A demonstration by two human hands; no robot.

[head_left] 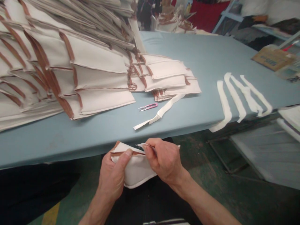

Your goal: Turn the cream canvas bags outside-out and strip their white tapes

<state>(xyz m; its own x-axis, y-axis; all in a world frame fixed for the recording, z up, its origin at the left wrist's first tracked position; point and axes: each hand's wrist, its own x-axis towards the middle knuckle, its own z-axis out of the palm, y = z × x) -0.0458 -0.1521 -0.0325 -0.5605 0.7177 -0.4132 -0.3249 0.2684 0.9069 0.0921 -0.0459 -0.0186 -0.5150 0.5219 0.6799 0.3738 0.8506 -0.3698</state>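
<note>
Above my lap, in front of the table edge, a white fabric piece with brown edging (138, 170) is held between both hands. My left hand (112, 173) grips its left end, the thumb pressed on top beside the brown edge. Closed at the upper right side of the piece, my right hand (162, 157) pinches a small whitish strip (142, 145) that sticks out past the fingers. Whether that strip is joined to the piece I cannot tell. Pink-handled thread snips (148, 107) lie on the table beyond my hands, next to a loose white fabric strip (161, 112).
Stacks of similar white pieces with brown edges (100, 76) cover the left of the blue-grey table (187, 122). A smaller stack (168, 72) lies at the middle. Several white strips (236, 97) hang near the right edge. A cardboard box (272, 57) stands at the far right.
</note>
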